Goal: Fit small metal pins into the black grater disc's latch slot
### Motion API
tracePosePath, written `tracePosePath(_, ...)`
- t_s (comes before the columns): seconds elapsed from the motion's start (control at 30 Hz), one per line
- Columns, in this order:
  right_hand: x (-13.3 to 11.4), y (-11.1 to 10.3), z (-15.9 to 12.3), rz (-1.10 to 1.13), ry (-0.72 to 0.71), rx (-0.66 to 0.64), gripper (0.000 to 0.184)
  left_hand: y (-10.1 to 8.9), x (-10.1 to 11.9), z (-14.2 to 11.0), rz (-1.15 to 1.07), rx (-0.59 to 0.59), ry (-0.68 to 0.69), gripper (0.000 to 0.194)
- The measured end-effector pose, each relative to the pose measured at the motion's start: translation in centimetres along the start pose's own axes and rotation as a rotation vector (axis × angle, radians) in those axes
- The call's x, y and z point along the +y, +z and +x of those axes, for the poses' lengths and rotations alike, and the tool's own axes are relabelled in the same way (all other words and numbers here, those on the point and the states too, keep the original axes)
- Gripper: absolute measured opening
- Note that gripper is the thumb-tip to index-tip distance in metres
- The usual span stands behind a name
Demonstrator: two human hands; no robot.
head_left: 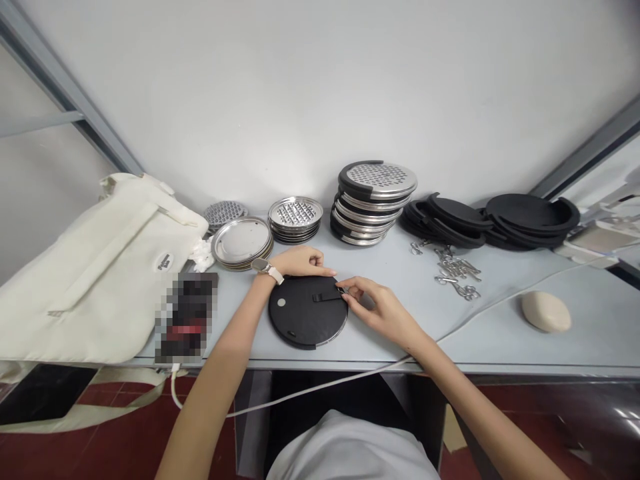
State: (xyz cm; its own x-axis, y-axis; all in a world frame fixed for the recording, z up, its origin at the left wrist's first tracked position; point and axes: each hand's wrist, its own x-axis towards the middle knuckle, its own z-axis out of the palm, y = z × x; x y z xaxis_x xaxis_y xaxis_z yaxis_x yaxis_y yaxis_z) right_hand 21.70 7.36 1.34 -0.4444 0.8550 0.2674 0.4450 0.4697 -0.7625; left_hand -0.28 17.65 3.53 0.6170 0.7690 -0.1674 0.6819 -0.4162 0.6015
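A round black holder [305,320] with a thin metal rim lies on the table before me. A short black strap [327,297] crosses its upper right part. My left hand [303,261], with a watch at the wrist, grips the holder's far edge, one finger stretched along it and the others curled. At the strap's outer end, my right hand [376,303] pinches a small metal clasp [342,291], partly hidden by the fingertips. Loose metal snap hooks [457,267] lie in a pile to the right.
Behind stand stacked graters in black holders [377,207], grater discs [296,217] and plain metal discs [241,241]. Black holders [530,217] are piled at the right, near a beige rounded object [545,311]. A white bag [100,280] lies left; a white cable [320,387] crosses the front edge.
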Motion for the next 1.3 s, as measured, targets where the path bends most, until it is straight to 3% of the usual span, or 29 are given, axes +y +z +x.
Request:
tracePosePath(0.2, -0.08, 0.12, -0.07, -0.008, 0.0, 0.011, 0.019, 0.03, -0.08, 0.0, 0.011, 0.001, -0.003, 0.054)
tracePosePath(0.5, -0.37, 0.01, 0.05, 0.056, -0.004, 0.141, 0.023, 0.01, -0.05, -0.03, 0.026, 0.001, 0.015, 0.051)
tracePosePath(0.67, -0.39, -0.19, 0.11, 0.04, 0.037, 0.148, 0.014, -0.01, 0.17, -0.11, 0.025, 0.006, 0.003, 0.047)
tracePosePath(0.9, -0.51, -0.21, 0.2, 0.085, 0.018, 0.083, 0.018, -0.01, 0.21, -0.12, 0.03, 0.003, 0.007, 0.049)
tracePosePath(1.1, -0.06, 0.34, 0.2, 0.027, 0.087, 0.093, 0.025, -0.05, 0.24, -0.17, 0.033, 0.003, 0.013, 0.05)
tracePosePath(1.3, -0.16, 0.67, 0.38, 0.029, 0.049, 0.087, 0.014, -0.03, 0.08, -0.04, 0.036, 0.002, 0.01, 0.052)
